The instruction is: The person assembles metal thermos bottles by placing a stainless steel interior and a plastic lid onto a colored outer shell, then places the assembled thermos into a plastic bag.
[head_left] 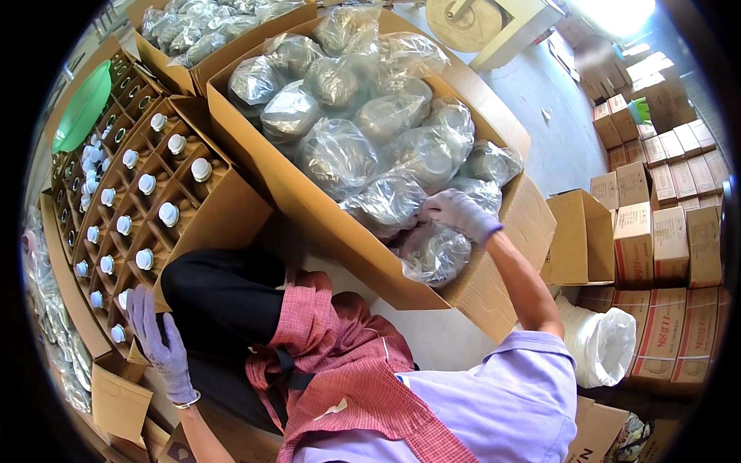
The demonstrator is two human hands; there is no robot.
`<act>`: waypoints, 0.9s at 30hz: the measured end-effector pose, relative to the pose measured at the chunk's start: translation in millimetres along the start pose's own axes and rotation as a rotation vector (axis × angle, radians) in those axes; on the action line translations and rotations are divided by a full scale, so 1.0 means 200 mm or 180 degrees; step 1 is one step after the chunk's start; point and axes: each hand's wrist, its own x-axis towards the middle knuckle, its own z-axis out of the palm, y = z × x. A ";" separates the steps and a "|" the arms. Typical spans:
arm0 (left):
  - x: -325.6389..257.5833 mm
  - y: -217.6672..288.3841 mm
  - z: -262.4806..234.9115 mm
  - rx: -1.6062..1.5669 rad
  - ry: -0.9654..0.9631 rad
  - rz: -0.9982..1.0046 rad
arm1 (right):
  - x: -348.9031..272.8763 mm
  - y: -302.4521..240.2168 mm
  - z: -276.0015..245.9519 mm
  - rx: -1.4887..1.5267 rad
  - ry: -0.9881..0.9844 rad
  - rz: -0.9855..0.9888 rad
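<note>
My right hand (461,214), in a pale purple knitted glove, reaches into a large open carton (266,181). Its fingers are closed on the plastic of a clear plastic bag (438,253) wrapped around a rounded, shiny item whose kind I cannot make out. Several more bagged items (340,154) fill this carton. On the left, my left hand (160,343), gloved alike, is held open with its fingers stretched. It is beside a divided carton (220,212) of bottles with white caps (168,214), close to the front row. The bottle bodies are mostly hidden by the dividers.
A green plastic basin (83,106) lies over the far divided carton, near loose white caps (94,162). Another carton of bagged items (224,27) is at the back. At right are an open carton (579,239), a white sack (594,343) and stacked boxes (668,239).
</note>
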 end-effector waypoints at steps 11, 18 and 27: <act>0.02 0.01 0.03 -0.0076 -0.0235 0.0122 | 0.27 0.26 0.33 -0.1476 -0.0854 -0.0308; 0.18 0.06 0.03 -0.0832 0.0015 0.0132 | -0.36 -0.09 -0.54 -0.2051 0.0384 -0.0626; 0.42 0.14 0.01 -0.3927 0.0330 -0.0442 | -0.70 -0.86 -1.06 0.2286 0.1730 -0.1012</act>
